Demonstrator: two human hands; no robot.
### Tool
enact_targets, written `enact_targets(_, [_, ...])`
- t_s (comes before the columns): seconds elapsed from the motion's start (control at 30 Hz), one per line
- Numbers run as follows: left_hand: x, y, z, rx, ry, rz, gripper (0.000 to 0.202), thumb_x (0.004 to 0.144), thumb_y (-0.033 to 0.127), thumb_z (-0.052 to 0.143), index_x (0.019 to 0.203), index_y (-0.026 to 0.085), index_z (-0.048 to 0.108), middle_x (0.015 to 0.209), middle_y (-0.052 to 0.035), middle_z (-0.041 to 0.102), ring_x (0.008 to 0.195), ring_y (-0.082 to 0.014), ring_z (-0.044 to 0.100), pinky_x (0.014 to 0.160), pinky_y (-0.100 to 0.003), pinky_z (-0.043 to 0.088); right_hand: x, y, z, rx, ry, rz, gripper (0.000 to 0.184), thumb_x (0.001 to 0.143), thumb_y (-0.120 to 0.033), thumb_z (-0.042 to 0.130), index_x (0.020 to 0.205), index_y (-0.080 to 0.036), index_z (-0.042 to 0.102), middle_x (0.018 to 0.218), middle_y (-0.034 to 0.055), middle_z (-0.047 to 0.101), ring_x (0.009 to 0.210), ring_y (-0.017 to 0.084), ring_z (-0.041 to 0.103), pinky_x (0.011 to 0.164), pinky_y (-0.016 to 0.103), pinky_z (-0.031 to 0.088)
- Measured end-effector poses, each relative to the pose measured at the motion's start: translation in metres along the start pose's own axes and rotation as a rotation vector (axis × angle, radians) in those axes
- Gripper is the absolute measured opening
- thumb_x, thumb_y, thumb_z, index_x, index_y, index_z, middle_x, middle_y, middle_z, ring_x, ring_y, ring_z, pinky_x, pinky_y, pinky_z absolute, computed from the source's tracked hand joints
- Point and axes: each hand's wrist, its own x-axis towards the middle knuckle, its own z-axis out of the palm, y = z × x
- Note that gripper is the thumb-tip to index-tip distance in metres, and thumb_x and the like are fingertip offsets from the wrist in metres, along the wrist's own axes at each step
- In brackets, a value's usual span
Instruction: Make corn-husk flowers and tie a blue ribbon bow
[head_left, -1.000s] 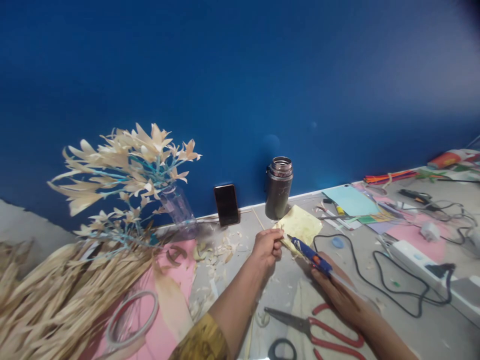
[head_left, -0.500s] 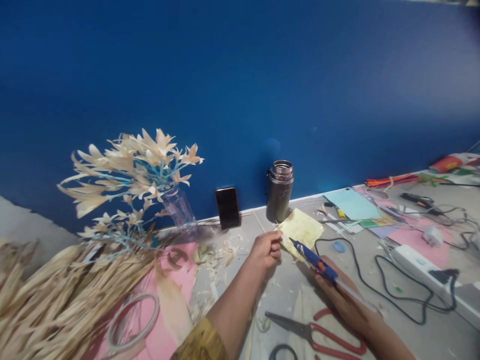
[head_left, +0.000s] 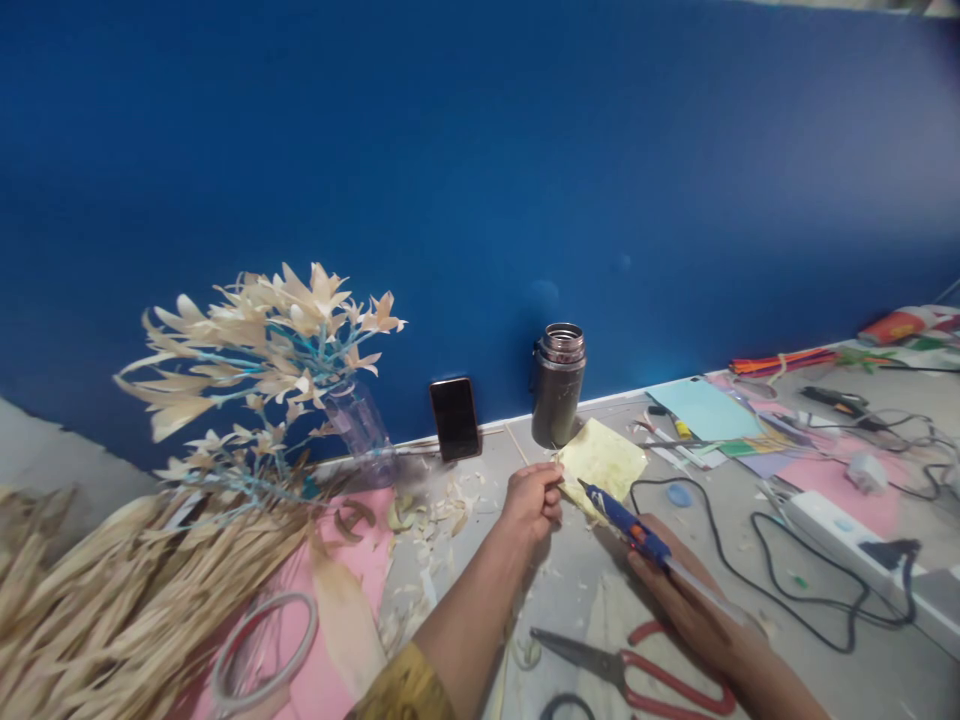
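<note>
The grey bench (head_left: 862, 685) carries all work items. The 2 forearms enter from the lower edge, which cuts both off; a patterned yellow-brown sleeve (head_left: 409, 690) covers part of the left.

Left hand (head_left: 534, 500): forearm angled up and rightward, fingers curled inward, thumb and index finger pressed together at the tips. Any item between these tips is too small to make out.

Right hand (head_left: 679, 605): forearm angled up and leftward, fingers wrapped around the blue plastic glue gun (head_left: 630, 525); the gun hides part of the grip. The red-handled metal scissors (head_left: 600, 660) lie below, 1 handle loop cut off by the lower edge. The gun's dark nozzle points up and left, near the left fingertips, over the lower edge of the square pale-yellow paper sheet (head_left: 604, 455). Nozzle contact cannot be confirmed.
</note>
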Motion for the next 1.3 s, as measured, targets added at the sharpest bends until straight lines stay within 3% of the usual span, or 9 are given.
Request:
enact_targets(0.13, [-0.002,0.001,0.002,-0.006,-0.029,-0.01,0.03,0.063,0.013,0.083,0.077,0.015,0.057,0.058,0.0072,0.05,0.038,0.0003,0.032,0.038,-0.014,0.012,0.002,-0.003,0.001,-0.074,-0.043,0.008,0.029,0.098,-0.041,0.048,0.116,-0.026,0.065,0.108,0.0107,0.073,0.097,0.029,0.07,0.084,0.04,0.06])
enact_targets(0.27, [-0.006,0.007,0.004,-0.024,-0.086,-0.011,0.031,0.063,0.013,0.083,0.077,0.015,0.056,0.058,0.0081,0.046,0.038,0.0014,0.028,0.038,-0.014,0.012,0.005,0.013,0.006,-0.18,0.003,-0.049,0.026,0.096,-0.035,0.047,0.111,-0.022,0.065,0.104,0.0138,0.072,0.096,0.03,0.069,0.086,0.045,0.058])
enact_targets(0.4, [-0.011,0.009,0.008,-0.005,-0.124,0.001,0.029,0.064,0.015,0.083,0.078,0.015,0.058,0.058,0.008,0.046,0.038,0.0007,0.028,0.038,-0.014,0.012,0.008,0.029,0.007,-0.33,-0.025,0.026,0.027,0.09,-0.026,0.048,0.106,-0.019,0.068,0.1,0.0133,0.072,0.095,0.03,0.068,0.087,0.047,0.057])
enact_targets(0.5, [-0.016,0.009,0.012,0.034,-0.148,0.042,0.03,0.062,0.018,0.085,0.08,0.014,0.061,0.06,0.0062,0.051,0.038,0.0006,0.029,0.038,-0.015,0.012,0.007,0.032,0.002,-0.376,-0.048,0.017,0.037,0.084,-0.022,0.053,0.116,-0.018,0.07,0.116,0.0142,0.072,0.108,0.031,0.067,0.096,0.048,0.054])
enact_targets(0.57, [-0.019,0.009,0.015,0.069,-0.157,0.082,0.031,0.06,0.02,0.086,0.08,0.014,0.063,0.064,0.0035,0.057,0.038,0.0006,0.031,0.039,-0.016,0.013,0.009,0.028,-0.005,-0.376,0.009,-0.008,0.039,0.085,-0.025,0.054,0.119,-0.02,0.071,0.125,0.014,0.071,0.115,0.032,0.066,0.1,0.048,0.052])
enact_targets(0.7, [-0.024,0.006,0.022,0.167,-0.132,0.197,0.028,0.059,0.023,0.086,0.078,0.014,0.067,0.066,0.0007,0.064,0.037,-0.0007,0.034,0.04,-0.02,0.014,0.029,-0.002,-0.02,-0.238,0.201,-0.015,0.027,0.094,-0.039,0.051,0.091,-0.024,0.073,0.096,0.0089,0.078,0.095,0.028,0.071,0.09,0.042,0.054])
enact_targets(0.87, [-0.033,0.004,0.03,0.31,-0.103,0.326,0.017,0.058,0.021,0.083,0.069,0.014,0.072,0.052,0.0028,0.058,0.038,-0.0045,0.037,0.041,-0.022,0.022,0.066,-0.037,-0.022,-0.057,0.116,0.125,0.018,0.085,-0.038,0.06,0.08,-0.023,0.068,0.078,0.0029,0.071,0.073,0.022,0.064,0.071,0.034,0.048])
enact_targets(1.13, [-0.044,0.004,0.036,0.443,-0.123,0.399,0.013,0.059,0.024,0.082,0.065,0.014,0.077,0.054,-0.0004,0.062,0.045,-0.0079,0.042,0.045,-0.022,0.027,0.082,-0.024,-0.011,0.174,0.044,0.221,0.016,0.076,-0.037,0.067,0.074,-0.022,0.061,0.062,-0.0022,0.06,0.058,0.016,0.053,0.055,0.027,0.037])
enact_targets(1.3, [-0.038,0.0,0.032,0.38,-0.124,0.336,0.019,0.058,0.025,0.084,0.069,0.013,0.076,0.056,-0.0006,0.063,0.043,-0.0062,0.042,0.044,-0.022,0.026,0.082,-0.02,-0.005,0.409,0.034,0.299,0.018,0.07,-0.034,0.072,0.077,-0.023,0.061,0.06,-0.0045,0.056,0.053,0.013,0.048,0.049,0.025,0.034])
